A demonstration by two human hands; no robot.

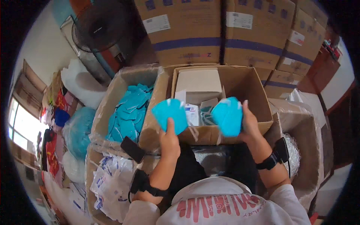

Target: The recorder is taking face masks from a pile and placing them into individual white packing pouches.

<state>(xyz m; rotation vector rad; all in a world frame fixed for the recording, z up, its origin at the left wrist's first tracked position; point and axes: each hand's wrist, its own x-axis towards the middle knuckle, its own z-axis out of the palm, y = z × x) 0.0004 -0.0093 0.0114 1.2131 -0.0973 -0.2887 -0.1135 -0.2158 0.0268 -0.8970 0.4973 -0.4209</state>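
A teal folded face mask (pixel 170 113) is gripped in my left hand (pixel 170 140), with the thumb lying across its face. My right hand (pixel 250 123) holds a second teal face mask (pixel 227 116) by its right edge, and most of those fingers are behind it. Both masks are raised above the near side of an open cardboard box (pixel 264 101). Inside that box stand a smaller pale carton (pixel 198 80) and a white printed packet (pixel 192 114). Further left, many more teal masks (pixel 129 114) lie heaped in a plastic-lined box (pixel 101 116).
White printed bags (pixel 112 183) fill a box at lower left; a dark phone-like object (pixel 132 149) rests on its edge. A box at right holds white strands (pixel 292 152). Tall cartons (pixel 183 33) are stacked behind, beside a fan (pixel 98 28). Wrist straps (pixel 272 159) circle my forearms.
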